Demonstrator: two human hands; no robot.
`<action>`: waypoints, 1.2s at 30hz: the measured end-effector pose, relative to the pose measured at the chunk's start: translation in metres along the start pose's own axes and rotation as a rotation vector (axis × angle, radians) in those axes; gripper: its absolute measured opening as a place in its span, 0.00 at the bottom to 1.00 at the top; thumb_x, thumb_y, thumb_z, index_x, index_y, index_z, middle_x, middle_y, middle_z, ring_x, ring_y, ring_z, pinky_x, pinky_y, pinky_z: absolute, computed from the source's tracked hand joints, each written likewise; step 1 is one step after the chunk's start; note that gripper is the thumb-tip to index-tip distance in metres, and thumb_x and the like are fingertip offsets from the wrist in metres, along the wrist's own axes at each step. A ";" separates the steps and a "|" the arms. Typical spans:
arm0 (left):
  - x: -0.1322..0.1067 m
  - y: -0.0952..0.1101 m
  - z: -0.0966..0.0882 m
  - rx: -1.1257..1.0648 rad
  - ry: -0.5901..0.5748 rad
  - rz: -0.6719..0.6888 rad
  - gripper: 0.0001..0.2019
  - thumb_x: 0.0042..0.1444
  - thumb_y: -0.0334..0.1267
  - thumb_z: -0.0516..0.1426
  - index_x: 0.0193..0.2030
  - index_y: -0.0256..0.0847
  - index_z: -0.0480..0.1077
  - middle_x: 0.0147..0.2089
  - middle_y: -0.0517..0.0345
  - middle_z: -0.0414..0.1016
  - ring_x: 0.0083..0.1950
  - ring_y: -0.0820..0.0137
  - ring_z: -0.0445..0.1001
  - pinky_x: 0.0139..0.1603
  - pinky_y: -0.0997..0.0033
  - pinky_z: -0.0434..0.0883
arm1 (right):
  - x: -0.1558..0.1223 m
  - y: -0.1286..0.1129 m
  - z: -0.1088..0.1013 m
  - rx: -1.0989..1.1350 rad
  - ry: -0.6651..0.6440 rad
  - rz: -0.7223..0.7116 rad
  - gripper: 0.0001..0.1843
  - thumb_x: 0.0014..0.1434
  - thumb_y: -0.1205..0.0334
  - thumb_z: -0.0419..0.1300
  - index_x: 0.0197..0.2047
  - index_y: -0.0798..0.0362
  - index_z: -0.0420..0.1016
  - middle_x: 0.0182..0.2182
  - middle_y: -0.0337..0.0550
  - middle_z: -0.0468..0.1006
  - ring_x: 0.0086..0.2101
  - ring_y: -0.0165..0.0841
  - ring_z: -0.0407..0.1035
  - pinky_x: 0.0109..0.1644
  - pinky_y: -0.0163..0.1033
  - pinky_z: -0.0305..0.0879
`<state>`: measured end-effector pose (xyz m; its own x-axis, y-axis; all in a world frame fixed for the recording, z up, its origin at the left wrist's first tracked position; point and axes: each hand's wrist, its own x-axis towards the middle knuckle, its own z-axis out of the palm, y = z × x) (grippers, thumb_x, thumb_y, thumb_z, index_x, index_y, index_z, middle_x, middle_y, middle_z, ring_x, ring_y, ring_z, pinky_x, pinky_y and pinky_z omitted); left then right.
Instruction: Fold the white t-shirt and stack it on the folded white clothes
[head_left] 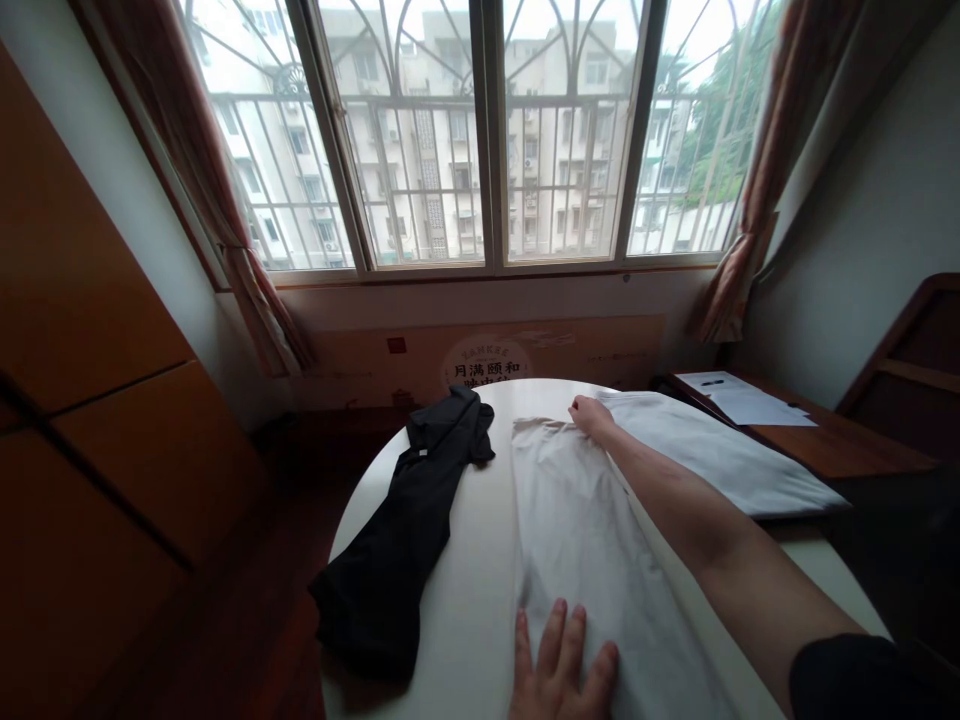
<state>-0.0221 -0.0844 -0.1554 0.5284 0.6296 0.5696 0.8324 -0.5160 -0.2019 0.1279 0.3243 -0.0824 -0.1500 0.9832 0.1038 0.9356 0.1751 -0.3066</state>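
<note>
On the white table [480, 560], my near left hand [559, 675] lies spread flat on the pale garment [577, 520] while my right hand [592, 415] seems to pinch its far edge, straightening it, I judge, which calls for even tension, black garment [405, 550] left, white cloth [712, 450] right.

Looks onto apartment blocks [457, 130] through grilled window [491, 200] between tied curtains [739, 290]; has dark reddish floor [247, 590], orange-brown cabinet [112, 450] at left, brown table [862, 450] at right; is dim indoors
</note>
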 end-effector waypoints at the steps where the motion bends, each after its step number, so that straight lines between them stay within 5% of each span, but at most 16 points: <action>1: 0.000 0.001 0.000 -0.004 -0.003 0.001 0.19 0.65 0.44 0.58 0.61 0.52 0.70 0.62 0.50 0.76 0.62 0.56 0.74 0.77 0.45 0.38 | 0.001 0.001 0.000 0.002 0.001 -0.013 0.21 0.71 0.53 0.53 0.58 0.57 0.74 0.53 0.56 0.79 0.51 0.40 0.73 0.53 0.43 0.66; 4: -0.001 0.004 0.006 -0.018 0.015 -0.023 0.18 0.64 0.43 0.58 0.60 0.52 0.71 0.62 0.51 0.76 0.62 0.56 0.74 0.77 0.43 0.38 | -0.002 0.000 0.004 0.007 -0.029 -0.076 0.25 0.67 0.50 0.59 0.61 0.55 0.72 0.54 0.54 0.79 0.52 0.40 0.73 0.52 0.37 0.64; 10: -0.003 0.014 0.026 0.011 0.205 -0.111 0.13 0.65 0.49 0.58 0.53 0.54 0.74 0.57 0.55 0.80 0.60 0.58 0.75 0.77 0.43 0.28 | -0.007 -0.010 0.009 -0.025 -0.058 -0.078 0.14 0.66 0.55 0.59 0.46 0.53 0.81 0.48 0.50 0.83 0.49 0.41 0.75 0.49 0.38 0.65; 18: -0.005 0.018 0.026 -0.027 0.170 -0.131 0.12 0.65 0.45 0.58 0.53 0.52 0.75 0.59 0.53 0.79 0.62 0.58 0.74 0.76 0.43 0.25 | -0.006 -0.018 -0.012 -0.122 -0.026 -0.001 0.20 0.68 0.51 0.58 0.53 0.58 0.77 0.50 0.56 0.80 0.50 0.43 0.74 0.53 0.51 0.69; 24: -0.013 0.021 0.042 -0.076 0.085 -0.135 0.13 0.65 0.44 0.58 0.56 0.51 0.73 0.59 0.51 0.78 0.62 0.56 0.75 0.76 0.39 0.43 | -0.004 -0.067 -0.007 -0.109 -0.064 -0.220 0.21 0.69 0.47 0.51 0.55 0.48 0.78 0.56 0.51 0.78 0.55 0.44 0.70 0.55 0.45 0.65; 29: -0.011 0.022 0.040 -0.038 0.175 -0.150 0.13 0.65 0.49 0.58 0.54 0.53 0.74 0.58 0.53 0.79 0.61 0.57 0.75 0.77 0.42 0.39 | 0.003 -0.109 0.011 -0.119 -0.166 -0.225 0.30 0.59 0.34 0.59 0.43 0.53 0.83 0.48 0.58 0.82 0.51 0.52 0.72 0.55 0.52 0.66; 32: -0.007 0.023 0.034 -0.026 0.176 -0.146 0.14 0.65 0.50 0.58 0.54 0.52 0.73 0.57 0.53 0.80 0.60 0.58 0.76 0.76 0.42 0.46 | 0.011 -0.119 0.017 -0.085 -0.237 -0.202 0.23 0.55 0.40 0.67 0.37 0.54 0.84 0.43 0.55 0.84 0.48 0.50 0.74 0.54 0.50 0.67; 36: 0.001 0.025 0.026 0.008 0.277 -0.179 0.13 0.66 0.53 0.56 0.50 0.51 0.74 0.53 0.55 0.82 0.58 0.60 0.77 0.77 0.43 0.38 | 0.024 -0.113 0.016 0.051 -0.296 -0.205 0.16 0.59 0.49 0.66 0.37 0.56 0.82 0.39 0.48 0.84 0.40 0.39 0.76 0.48 0.42 0.70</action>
<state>0.0037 -0.0811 -0.1805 0.3091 0.5277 0.7912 0.9098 -0.4063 -0.0845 0.0131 0.3285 -0.0606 -0.4256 0.8985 -0.1079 0.8605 0.3649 -0.3555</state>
